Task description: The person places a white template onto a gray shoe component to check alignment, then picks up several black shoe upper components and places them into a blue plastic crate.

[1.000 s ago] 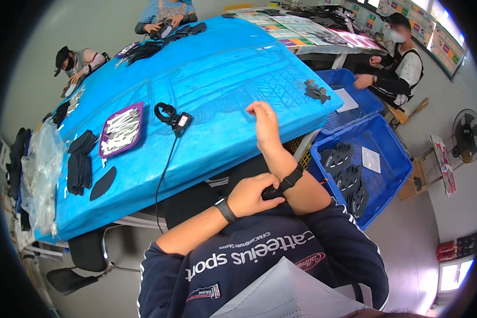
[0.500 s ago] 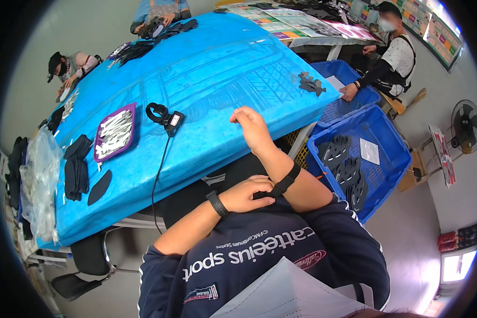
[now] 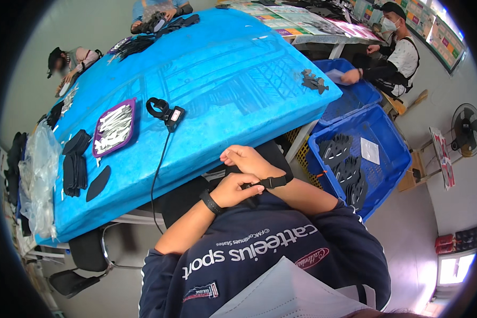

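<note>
Close to my body, my left hand [image 3: 232, 190] pinches the loose end of a black strap [image 3: 275, 182] that runs round my right wrist. A dark wristband [image 3: 211, 202] sits on my left wrist. Just beyond, by the table's near edge, my right hand [image 3: 245, 160] is loosely curled, with nothing seen in its fingers. On the blue-covered table [image 3: 206, 127] ahead lies a black strapped device [image 3: 166, 114] with a small box and a cable that hangs over the edge toward me.
A purple tray [image 3: 132, 123] of white strips and stacked black pieces [image 3: 75, 172] lie at left, beside clear plastic bags [image 3: 40, 180]. Blue crates [image 3: 379, 185] stand at right; one holds black pieces. Co-workers sit around the table; one [image 3: 403, 58] reaches into a crate.
My right forearm has come down toward my body, its hand now lower and nearer. My left hand has risen slightly with the strap. The co-worker at right has raised a pale sheet.
</note>
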A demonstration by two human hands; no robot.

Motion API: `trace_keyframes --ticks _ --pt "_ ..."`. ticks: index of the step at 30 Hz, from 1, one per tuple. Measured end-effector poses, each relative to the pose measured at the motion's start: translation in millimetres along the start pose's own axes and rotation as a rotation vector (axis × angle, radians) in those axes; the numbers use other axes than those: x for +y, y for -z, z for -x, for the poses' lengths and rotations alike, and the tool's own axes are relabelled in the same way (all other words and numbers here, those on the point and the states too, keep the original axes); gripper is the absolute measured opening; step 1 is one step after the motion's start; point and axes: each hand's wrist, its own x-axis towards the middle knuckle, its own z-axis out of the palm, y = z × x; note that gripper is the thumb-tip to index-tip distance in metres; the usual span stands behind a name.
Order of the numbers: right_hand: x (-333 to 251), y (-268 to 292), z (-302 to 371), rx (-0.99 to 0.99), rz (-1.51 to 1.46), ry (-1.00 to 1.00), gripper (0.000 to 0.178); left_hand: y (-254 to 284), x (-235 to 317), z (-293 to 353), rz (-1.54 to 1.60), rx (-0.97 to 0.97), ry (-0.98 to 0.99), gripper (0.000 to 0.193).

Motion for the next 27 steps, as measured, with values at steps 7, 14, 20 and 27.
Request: trace_keyframes --ticks 7,14,20,27 --pt "0 -6 6 0.014 -0.767 0.022 0.026 17 -1 6 0.101 0.001 -0.041 0.013" --pt "9 2 3 0.105 0.265 0.166 0.028 15 -9 13 0.179 0.13 0.074 0.012" --pt "-3 6 33 0.143 0.843 0.391 0.045 15 -6 18 0.215 0.103 0.057 0.011" --pt "-48 -2 52 0.29 0.191 0.417 0.029 30 10 10 -0.042 0.043 -0.319 0.009"
